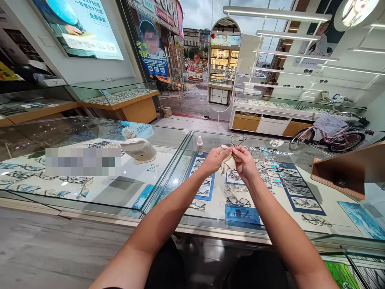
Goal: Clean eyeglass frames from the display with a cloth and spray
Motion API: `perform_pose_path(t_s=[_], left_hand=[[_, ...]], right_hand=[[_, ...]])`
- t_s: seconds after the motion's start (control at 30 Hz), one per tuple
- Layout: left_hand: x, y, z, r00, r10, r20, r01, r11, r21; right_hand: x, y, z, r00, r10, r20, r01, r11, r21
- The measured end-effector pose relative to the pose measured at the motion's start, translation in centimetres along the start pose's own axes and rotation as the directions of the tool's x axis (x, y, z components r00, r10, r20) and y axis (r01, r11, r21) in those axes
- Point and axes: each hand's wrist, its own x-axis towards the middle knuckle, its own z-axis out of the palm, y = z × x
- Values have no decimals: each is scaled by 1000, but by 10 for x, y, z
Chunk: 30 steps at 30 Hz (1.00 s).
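My left hand [214, 161] is closed on a pale cloth [228, 162] that hangs down between my hands. My right hand [245, 161] meets it at the fingertips, pinching what looks like the thin frame of a pair of glasses [238, 139]. The round rims rise just above my fingers; their exact contact with the cloth is too small to tell. Both hands are over the glass display case [192, 224]. A small white bottle [200, 145] stands on the glass, left of my left hand.
Rows of glasses [238, 200] lie inside the case. On the left section stands a white device [138, 151]. A brown wooden-looking panel [339, 170] rises at the right. Farther back are an oval mirror [224, 96] and a pink bicycle [333, 134].
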Motion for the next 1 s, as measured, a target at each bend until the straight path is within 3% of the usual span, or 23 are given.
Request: perform_pose_path(t_s=[0.13, 0.37, 0.73, 0.83, 1.0], left_hand=[[-1, 3, -2, 1000, -18, 7, 18, 1000, -7], [-6, 10, -3, 978, -91, 189, 111, 989, -98], [-3, 6, 4, 997, 14, -72, -16, 999, -32], [-2, 6, 3, 998, 7, -63, -7, 1000, -2], [-3, 6, 3, 998, -42, 52, 44, 998, -37]], right_hand=[[2, -3, -1, 1000, -13, -13, 13, 1000, -10], [7, -11, -6, 998, 11, -66, -13, 999, -31], [-1, -7, 4, 998, -50, 23, 51, 996, -71], [1, -8, 2, 1000, -29, -9, 28, 997, -75], [6, -13, -5, 999, -15, -37, 11, 996, -93]])
